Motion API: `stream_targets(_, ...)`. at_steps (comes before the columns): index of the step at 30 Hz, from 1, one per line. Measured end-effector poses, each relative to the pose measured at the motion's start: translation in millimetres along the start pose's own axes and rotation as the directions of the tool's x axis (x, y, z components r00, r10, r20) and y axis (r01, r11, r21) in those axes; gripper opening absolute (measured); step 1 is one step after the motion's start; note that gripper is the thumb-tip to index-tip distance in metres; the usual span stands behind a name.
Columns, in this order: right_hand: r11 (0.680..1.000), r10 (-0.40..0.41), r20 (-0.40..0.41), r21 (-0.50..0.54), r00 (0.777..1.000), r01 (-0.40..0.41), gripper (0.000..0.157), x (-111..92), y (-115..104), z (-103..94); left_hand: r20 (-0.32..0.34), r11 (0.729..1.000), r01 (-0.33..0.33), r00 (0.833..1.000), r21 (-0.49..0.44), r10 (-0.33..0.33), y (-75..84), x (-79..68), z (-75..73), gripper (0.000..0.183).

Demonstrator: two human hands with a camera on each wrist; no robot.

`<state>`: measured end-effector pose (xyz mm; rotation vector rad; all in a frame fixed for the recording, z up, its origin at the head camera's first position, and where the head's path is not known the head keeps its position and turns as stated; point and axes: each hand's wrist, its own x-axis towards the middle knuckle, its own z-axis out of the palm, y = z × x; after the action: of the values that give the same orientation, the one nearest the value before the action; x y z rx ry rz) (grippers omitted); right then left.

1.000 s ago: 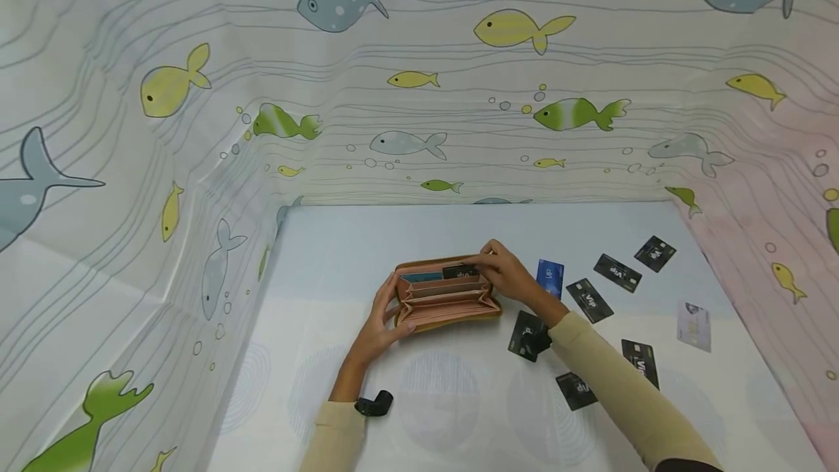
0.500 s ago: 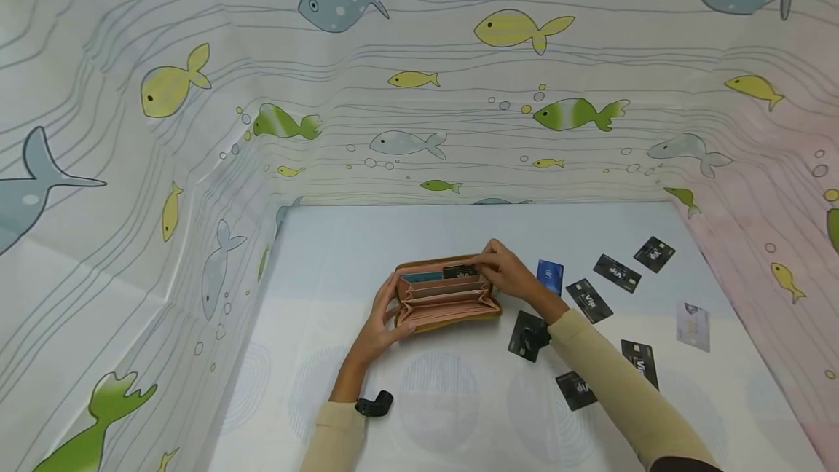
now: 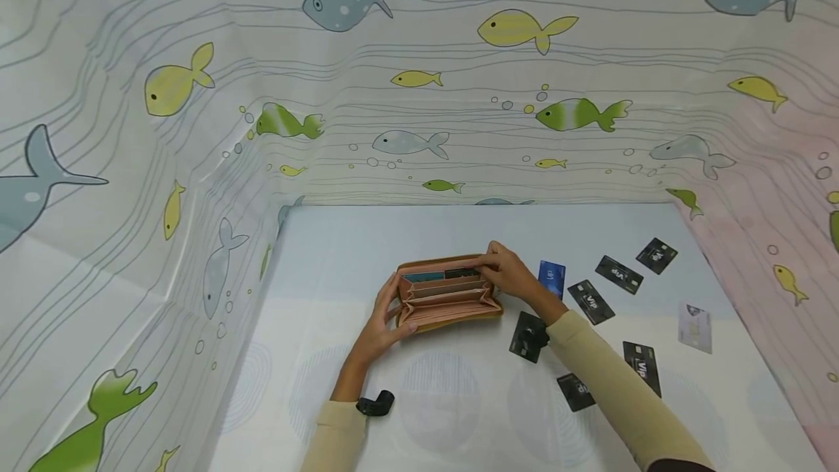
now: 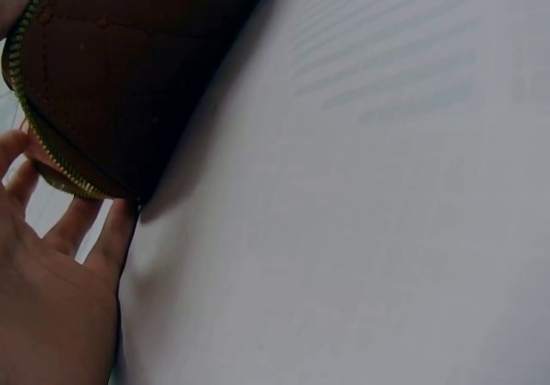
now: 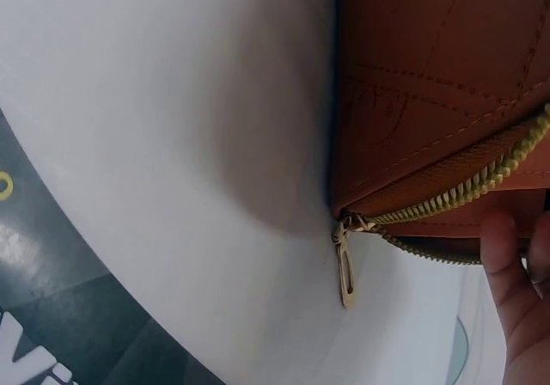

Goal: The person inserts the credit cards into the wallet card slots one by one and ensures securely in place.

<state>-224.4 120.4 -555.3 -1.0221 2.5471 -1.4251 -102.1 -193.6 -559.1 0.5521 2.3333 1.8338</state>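
Observation:
A brown zip-around wallet (image 3: 452, 307) is spread open on the table, its pink-tan compartments facing up. My left hand (image 3: 379, 328) grips its left end, thumb on the front edge; in the left wrist view the fingers (image 4: 112, 230) lie against the gold zipper. A blue card (image 3: 422, 277) sits in the rear slot. Beside it, a black card (image 3: 461, 273) is mostly sunk in the slot, and my right hand (image 3: 510, 274) pinches it near the back right corner, the fingertips partly hidden. A gold zipper pull (image 5: 345, 269) hangs from the wallet's right end in the right wrist view.
Several black VIP cards (image 3: 591, 302) lie scattered to the right, some beside or partly under the right forearm. A loose blue card (image 3: 552, 278) lies near the right wrist, a silver card (image 3: 695, 327) farther right. Fish-printed sheeting (image 3: 406, 111) surrounds the white table (image 3: 341, 239).
The black card has slid lower into the wallet's rear slot, so less of it shows. Both hands stay nearly in place; the left keeps holding the wallet.

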Motion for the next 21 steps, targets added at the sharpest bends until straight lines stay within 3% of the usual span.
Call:
stream_targets(12, 0.991, 0.089, 0.025, -0.104, 0.996, -0.086, 0.026, 3.5, -6.1, -1.4, -0.001, 1.000, -0.006, 1.000, 0.000, 0.006, 0.4, 0.9, 0.3, 0.095)
stream_targets(21, 0.985, 0.125, 0.057, -0.123, 0.991, -0.117, 0.026, 7.4, -11.5, -2.9, 0.001, 1.000, -0.022, 1.000, 0.001, 0.022, 0.7, 1.7, 0.3, 0.095)
